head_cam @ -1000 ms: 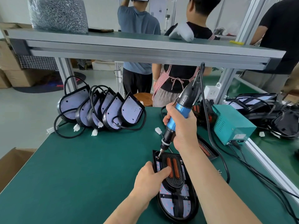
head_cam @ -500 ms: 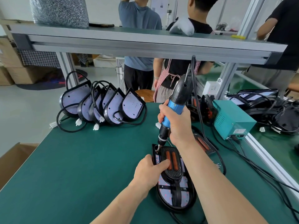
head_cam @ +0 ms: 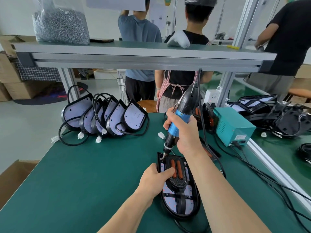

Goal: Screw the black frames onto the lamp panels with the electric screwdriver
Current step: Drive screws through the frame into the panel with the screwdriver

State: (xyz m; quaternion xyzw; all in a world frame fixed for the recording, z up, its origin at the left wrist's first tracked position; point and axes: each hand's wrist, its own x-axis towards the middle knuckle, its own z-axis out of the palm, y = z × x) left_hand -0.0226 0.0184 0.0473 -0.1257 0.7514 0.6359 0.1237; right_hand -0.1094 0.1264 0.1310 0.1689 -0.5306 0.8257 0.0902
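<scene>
Moved: little; electric screwdriver (head_cam: 180, 118) kept tilted, bit kept at lamp panel (head_cam: 170, 197) far-left corner.
Right hand (head_cam: 186, 133): wrapped round screwdriver barrel.
Left hand (head_cam: 154, 180): panel edge gripped, thumb laid on black frame (head_cam: 178, 181).
Panel: laid flat on green table (head_cam: 92, 174).
Bag (head_cam: 60, 26): filled with screws, stood on shelf (head_cam: 134, 52).

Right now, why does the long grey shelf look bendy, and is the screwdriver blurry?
Head view: the wide-angle lens slightly bows the grey shelf; the electric screwdriver in the right hand looks sharp, not blurry; the light is soft and even, with only faint shadows on the green table.
</scene>
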